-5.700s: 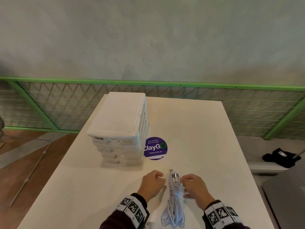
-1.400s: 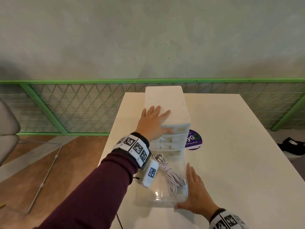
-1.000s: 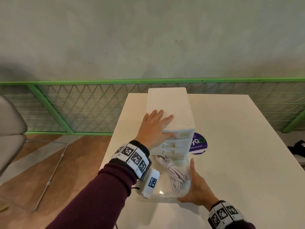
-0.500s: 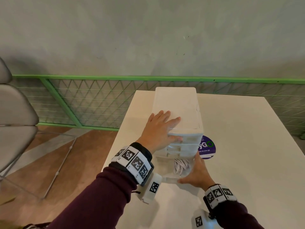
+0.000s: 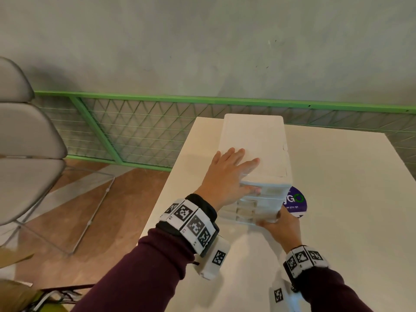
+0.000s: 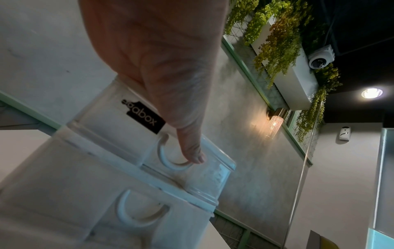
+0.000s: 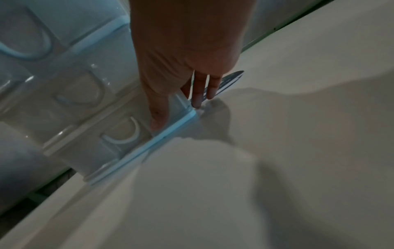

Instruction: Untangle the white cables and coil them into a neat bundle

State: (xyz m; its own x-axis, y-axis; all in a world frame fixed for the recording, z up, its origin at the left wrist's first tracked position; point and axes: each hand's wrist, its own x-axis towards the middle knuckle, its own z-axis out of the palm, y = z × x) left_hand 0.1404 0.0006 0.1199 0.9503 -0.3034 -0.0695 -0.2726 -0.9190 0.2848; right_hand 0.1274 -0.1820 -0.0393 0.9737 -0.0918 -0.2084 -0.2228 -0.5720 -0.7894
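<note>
Two hands on the white plastic multi-drawer organizer (image 5: 254, 154) at the near-left part of the cream table (image 5: 337, 199). Your left hand (image 5: 227, 174) lies flat with fingers spread on its top, thumb dropped onto the upper drawer front; your right hand (image 5: 279, 224) presses straight fingers against the clear bottom drawer (image 5: 254, 218) at its right corner. White cables aren't visible now; judging by the task, they're likely inside that drawer, but no frame shows it. Push square along the drawer's track, keep the left hand bearing down so the organizer doesn't slide toward the purple round sticker (image 5: 296, 202) or tip. Left wrist view shows the thumb tip (image 6: 197, 158) at a curved handle and a black brand label (image 6: 142, 116), unseen from the head view. Right wrist view shows fingertips (image 7: 158, 121) right at the drawer's corner, front looking nearly flush.
</note>
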